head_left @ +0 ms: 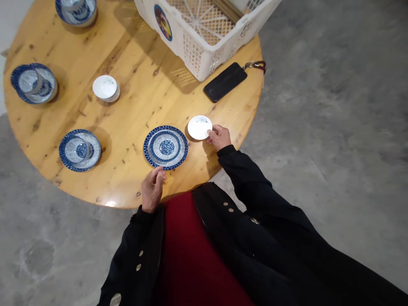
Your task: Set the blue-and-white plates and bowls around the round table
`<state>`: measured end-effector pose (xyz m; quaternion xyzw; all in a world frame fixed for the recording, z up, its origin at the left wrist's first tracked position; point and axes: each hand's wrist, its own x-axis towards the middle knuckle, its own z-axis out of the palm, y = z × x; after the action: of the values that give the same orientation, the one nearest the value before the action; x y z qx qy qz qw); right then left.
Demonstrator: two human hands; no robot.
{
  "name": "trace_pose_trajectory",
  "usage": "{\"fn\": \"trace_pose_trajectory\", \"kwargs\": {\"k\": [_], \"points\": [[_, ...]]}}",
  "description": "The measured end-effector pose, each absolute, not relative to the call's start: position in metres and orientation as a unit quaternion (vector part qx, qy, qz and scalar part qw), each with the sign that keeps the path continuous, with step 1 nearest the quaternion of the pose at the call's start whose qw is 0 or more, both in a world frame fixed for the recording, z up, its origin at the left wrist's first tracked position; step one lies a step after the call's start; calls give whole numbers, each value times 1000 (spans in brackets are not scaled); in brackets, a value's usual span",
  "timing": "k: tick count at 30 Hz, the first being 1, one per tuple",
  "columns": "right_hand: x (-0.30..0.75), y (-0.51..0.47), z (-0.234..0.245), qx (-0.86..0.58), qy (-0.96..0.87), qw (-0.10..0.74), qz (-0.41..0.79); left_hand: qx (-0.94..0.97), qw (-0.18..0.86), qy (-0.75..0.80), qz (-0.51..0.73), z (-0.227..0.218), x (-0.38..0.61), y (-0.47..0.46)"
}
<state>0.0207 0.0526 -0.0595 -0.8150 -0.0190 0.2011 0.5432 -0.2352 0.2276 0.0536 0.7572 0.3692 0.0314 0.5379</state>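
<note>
From where I stand, the right hand has a small white saucer pinched at its edge nearest the wearer's right, thumb laid over the rim; the other fingers pass out of sight beneath. A shadow falls along the saucer's lower left edge, but I can't tell whether the saucer is lifted or touching the tabletop. Faint marks show on its face, too small to read.

Just left of it lies a blue-and-white plate, flat near the table's edge. Its rings may be pattern or a second, smaller plate on top; I can't say which. The left hand is at the near rim, fingers loosely curled; whether they touch or grip it is hard to make out, since the hand covers that spot.

Farther left are a stack of white bowls, its lower pieces mostly hidden by the topmost, and two sets of patterned dishes, a near set and a far-left set, each with a smaller bowl inside. A third set is cut off above. The white basket runs out of view too, brown lengths inside it unidentifiable. A black phone lies beside it, screen dark.
</note>
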Motion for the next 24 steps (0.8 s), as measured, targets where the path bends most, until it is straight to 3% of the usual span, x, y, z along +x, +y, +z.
{"fn": "trace_pose_trajectory", "kwargs": {"k": [24], "points": [[15, 55, -64, -809, 8, 563, 170, 767, 527, 365, 25, 42, -239, 233]]}}
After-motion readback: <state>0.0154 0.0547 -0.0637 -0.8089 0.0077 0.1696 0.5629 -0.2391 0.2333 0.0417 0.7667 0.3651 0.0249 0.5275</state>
